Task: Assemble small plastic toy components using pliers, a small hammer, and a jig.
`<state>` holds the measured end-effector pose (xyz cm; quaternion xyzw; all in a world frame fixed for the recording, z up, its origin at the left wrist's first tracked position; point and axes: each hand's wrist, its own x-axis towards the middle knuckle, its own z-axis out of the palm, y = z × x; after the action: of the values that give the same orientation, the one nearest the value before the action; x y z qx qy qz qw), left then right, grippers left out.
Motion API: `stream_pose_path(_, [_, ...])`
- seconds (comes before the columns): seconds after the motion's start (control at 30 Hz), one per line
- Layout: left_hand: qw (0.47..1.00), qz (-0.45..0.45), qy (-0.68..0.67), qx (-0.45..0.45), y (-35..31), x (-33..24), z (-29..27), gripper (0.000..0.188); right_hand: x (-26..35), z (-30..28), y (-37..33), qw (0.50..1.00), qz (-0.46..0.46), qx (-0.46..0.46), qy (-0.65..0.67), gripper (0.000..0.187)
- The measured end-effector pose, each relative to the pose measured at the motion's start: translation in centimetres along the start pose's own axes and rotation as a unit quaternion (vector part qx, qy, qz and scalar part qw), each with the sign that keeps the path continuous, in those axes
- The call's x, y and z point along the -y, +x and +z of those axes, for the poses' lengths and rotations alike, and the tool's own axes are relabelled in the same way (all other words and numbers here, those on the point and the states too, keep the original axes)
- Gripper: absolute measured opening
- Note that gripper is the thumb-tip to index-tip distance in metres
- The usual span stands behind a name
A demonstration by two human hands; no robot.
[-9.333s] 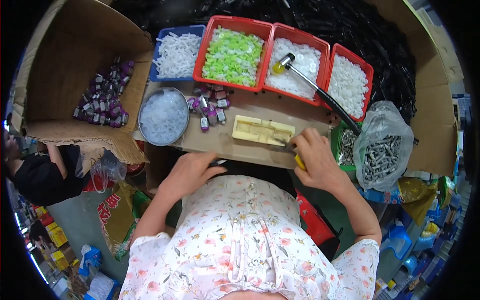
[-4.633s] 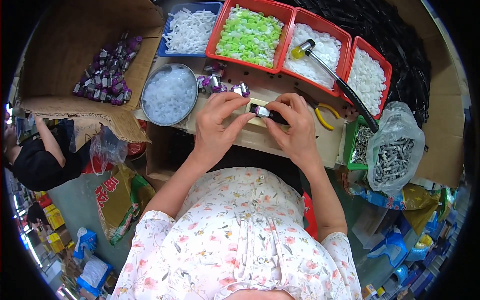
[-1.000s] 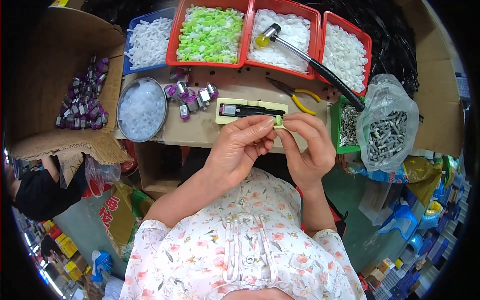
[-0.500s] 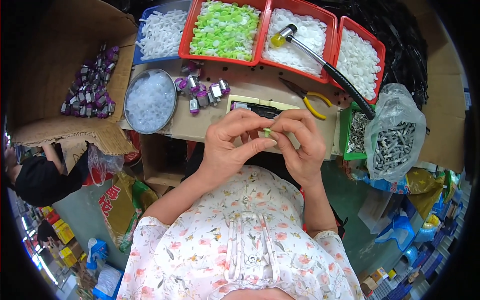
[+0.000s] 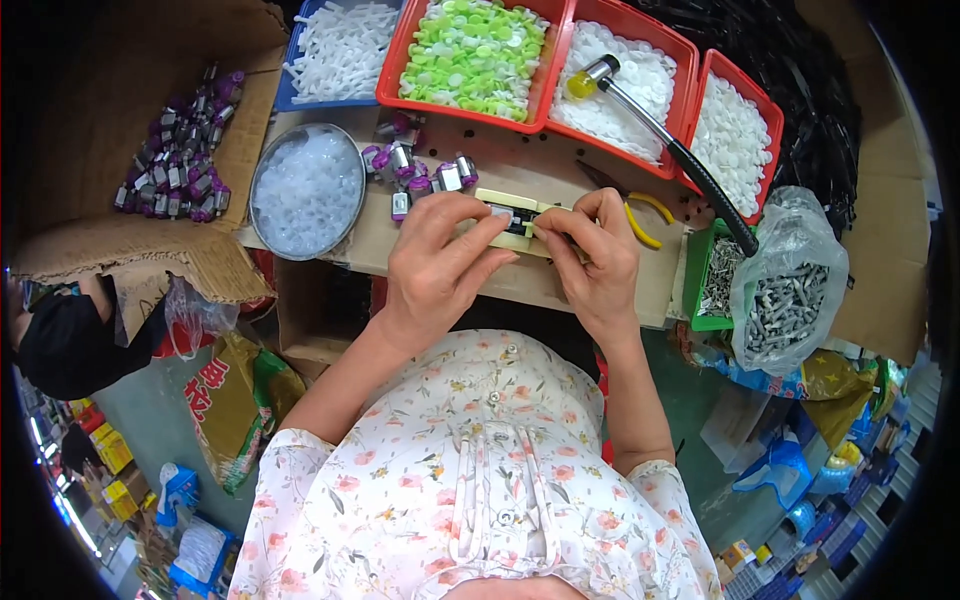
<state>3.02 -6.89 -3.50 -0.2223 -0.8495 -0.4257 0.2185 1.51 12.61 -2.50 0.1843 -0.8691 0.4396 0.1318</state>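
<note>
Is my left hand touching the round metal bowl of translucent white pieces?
Apart: the head view shows a strip of tan board separating your left hand from the round metal bowl.

Behind the fixture (image 5: 505, 200) stand bins (image 5: 455, 116) with a hammer (image 5: 660, 132) across them; motors (image 5: 450, 178) lie left, pliers (image 5: 642, 233) right.

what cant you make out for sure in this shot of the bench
All in the head view:
Cream fixture, right end: covered by the right hand.
Dark part inside it: mostly hidden by fingers of the left hand and right hand.
Anything pinched in the right hand: too small, behind fingers.
Pliers, middle: behind the right hand.
Blue tray, far rim: cut off by the upper edge.
</note>
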Motion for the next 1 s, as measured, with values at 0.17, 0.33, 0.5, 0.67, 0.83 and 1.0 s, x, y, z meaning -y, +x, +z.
stream_pose_path(0.17, [0.998,0.043,0.035,0.01,-0.6,0.4,0.8,0.038,-0.3,0.4,0.3,1.0,-0.003,0.019,-0.02,0.017])
stream_pose_path(0.33, [0.996,0.069,0.05,0.028,-0.8,0.8,1.1,0.038,-0.2,0.5,0.4,0.999,-0.01,0.029,-0.037,0.017])
stream_pose_path(0.5, [0.995,0.078,0.05,0.048,-0.9,1.0,1.3,0.039,-0.6,0.7,0.4,0.998,-0.017,0.028,-0.045,0.018])
stream_pose_path(0.67, [0.994,0.087,0.057,0.045,-0.9,1.3,1.7,0.036,-0.6,0.6,0.7,0.998,-0.027,0.036,-0.05,0.017])
stream_pose_path(0.83, [0.991,0.094,0.081,0.044,-0.6,1.1,1.9,0.032,-0.4,0.3,1.1,0.998,0.008,0.047,-0.028,0.017])
stream_pose_path(1.0, [0.985,0.112,0.108,0.07,0.0,0.8,1.4,0.029,1.0,-2.3,0.3,0.999,0.048,0.003,-0.008,0.016])
